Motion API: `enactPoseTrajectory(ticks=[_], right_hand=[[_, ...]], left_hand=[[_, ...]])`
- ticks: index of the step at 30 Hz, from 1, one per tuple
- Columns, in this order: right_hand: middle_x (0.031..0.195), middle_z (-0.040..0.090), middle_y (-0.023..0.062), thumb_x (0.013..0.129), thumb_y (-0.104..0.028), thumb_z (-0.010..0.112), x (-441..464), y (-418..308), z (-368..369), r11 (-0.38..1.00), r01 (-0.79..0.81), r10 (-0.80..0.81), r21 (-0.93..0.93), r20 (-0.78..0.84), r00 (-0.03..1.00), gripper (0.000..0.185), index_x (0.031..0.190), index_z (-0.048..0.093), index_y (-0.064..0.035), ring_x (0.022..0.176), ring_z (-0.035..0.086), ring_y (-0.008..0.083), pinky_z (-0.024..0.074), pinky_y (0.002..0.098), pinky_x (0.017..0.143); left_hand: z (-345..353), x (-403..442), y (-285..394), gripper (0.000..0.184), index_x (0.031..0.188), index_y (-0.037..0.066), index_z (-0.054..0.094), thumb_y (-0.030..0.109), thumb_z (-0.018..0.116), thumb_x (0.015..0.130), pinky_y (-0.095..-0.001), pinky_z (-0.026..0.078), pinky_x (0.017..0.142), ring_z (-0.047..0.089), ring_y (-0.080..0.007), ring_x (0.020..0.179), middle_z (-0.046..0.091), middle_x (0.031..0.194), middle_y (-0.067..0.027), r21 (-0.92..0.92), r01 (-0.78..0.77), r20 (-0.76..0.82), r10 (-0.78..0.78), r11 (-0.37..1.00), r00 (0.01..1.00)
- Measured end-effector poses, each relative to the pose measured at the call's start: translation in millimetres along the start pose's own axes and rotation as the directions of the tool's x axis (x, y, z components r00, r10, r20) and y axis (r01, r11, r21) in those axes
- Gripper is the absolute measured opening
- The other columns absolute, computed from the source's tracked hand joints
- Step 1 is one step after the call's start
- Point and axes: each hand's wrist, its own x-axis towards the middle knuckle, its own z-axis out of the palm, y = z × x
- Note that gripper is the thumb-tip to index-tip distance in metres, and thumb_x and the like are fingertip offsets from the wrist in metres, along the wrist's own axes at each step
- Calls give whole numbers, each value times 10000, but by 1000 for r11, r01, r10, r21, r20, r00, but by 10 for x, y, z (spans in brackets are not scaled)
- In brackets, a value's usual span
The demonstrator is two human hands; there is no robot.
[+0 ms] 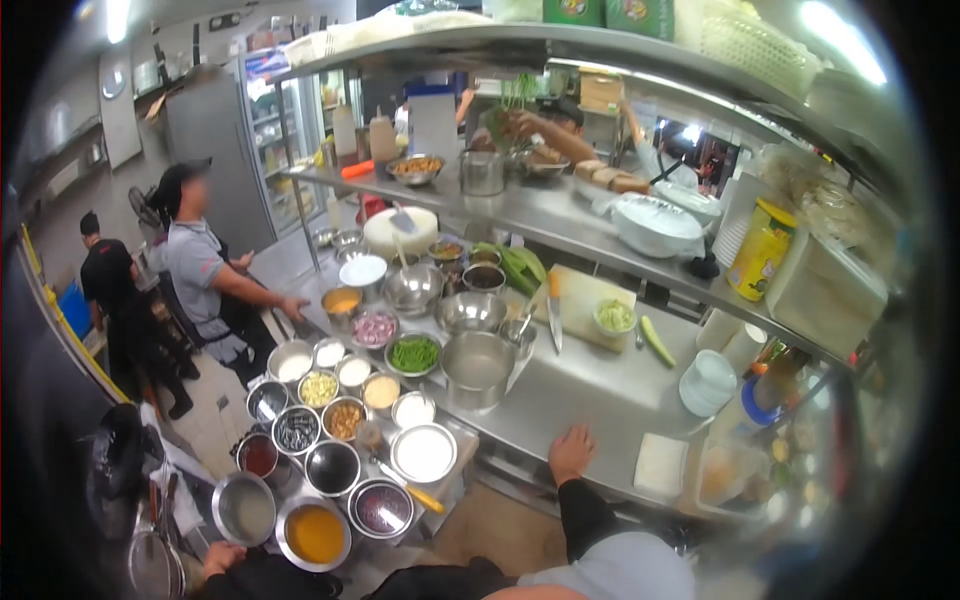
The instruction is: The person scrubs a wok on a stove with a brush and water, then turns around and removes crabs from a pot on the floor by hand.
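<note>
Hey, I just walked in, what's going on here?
In a kitchen, the camera wearer's right hand rests open on the steel counter. The left hand is beside a metal bowl; whether it grips anything is unclear. A knife and a bowl of chopped greens lie at the cutting board. A co-worker in grey stands at the left.

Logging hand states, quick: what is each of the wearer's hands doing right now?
Left hand: cannot tell whether it is open, closed or holding something.
Right hand: open on the steel counter, holding nothing visible.
</note>
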Motion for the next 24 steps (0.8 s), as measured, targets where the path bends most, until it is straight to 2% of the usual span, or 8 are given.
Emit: enactPoseTrajectory(ticks=[9, 12, 14, 16, 19, 21, 23, 24], right_hand=[[1548, 496, 141, 940, -294, 608, -15, 51, 62, 1000, -12, 13, -25, 54, 998, 488, 1374, 574, -75, 1437, 431, 338, 237, 625, 1225], [1536, 507, 140, 938, -292, 610, -37, 92, 166, 999, -2, 2, -34, 3, 1000, 472, 1357, 581, -78, 1436, 435, 341, 239, 622, 1224], [1511, 527, 148, 940, -291, 611, -44, 108, 209, 998, 19, -22, -54, -62, 998, 463, 1344, 580, -67, 1415, 453, 343, 267, 610, 1205], [1495, 544, 164, 954, -294, 598, 32, 175, 430, 992, 42, -53, -117, -90, 994, 490, 1380, 570, -53, 1392, 482, 360, 301, 616, 1185], [1373, 624, 179, 988, -306, 570, -21, 229, 401, 946, 143, -192, -290, -147, 970, 442, 1345, 606, -48, 1301, 562, 384, 394, 626, 1104], [1256, 663, 158, 1013, -326, 550, -29, 149, 152, 938, 218, -263, -268, -149, 953, 367, 1252, 642, -62, 1175, 626, 374, 454, 595, 1030], [1170, 679, 126, 1029, -341, 535, 24, 110, 154, 949, 171, -176, -264, 5, 984, 324, 1178, 657, -81, 1055, 667, 360, 496, 543, 969], [1172, 682, 131, 1039, -365, 527, 77, 163, 173, 929, 278, -268, -243, 76, 960, 349, 1188, 660, -78, 1022, 680, 351, 518, 528, 933]], left_hand=[[8, 97, -125, 269, 1027, -38, 780, 148, 823, 837, -316, 591, 705, 760, -194, 774, 786, 883, -108, -51, 12, 40, -10, 999, 999], [2, 67, -122, 257, 1012, -26, 782, 137, 836, 821, -322, 589, 700, 759, -190, 765, 787, 902, -101, -29, 27, 35, -26, 999, 999], [18, -28, -78, 190, 988, -55, 782, 103, 744, 889, -334, 604, 717, 776, -224, 793, 792, 920, -141, 99, 8, -20, -6, 995, 1000], [-39, 393, -485, 189, 922, -27, 774, 133, 676, 944, -342, 596, 679, 764, -222, 740, 776, 844, -142, 401, -454, 176, 419, 796, 891], [-33, 231, -416, 195, 907, 19, 768, 150, 634, 961, -385, 592, 742, 753, -242, 778, 766, 846, -142, 235, -337, 37, 338, 912, 940], [78, 14, -351, 208, 896, 51, 765, 161, 605, 972, -414, 589, 784, 746, -254, 803, 758, 847, -142, 104, -325, -44, 330, 940, 943], [180, -400, -165, 227, 886, 82, 761, 172, 577, 983, -442, 586, 826, 739, -267, 829, 751, 848, -141, 52, -330, -149, 334, 943, 931], [137, -444, -442, 253, 987, 75, 768, 249, 584, 986, -463, 553, 912, 720, -320, 959, 759, 976, -165, 556, -395, -195, 577, 732, 793]])
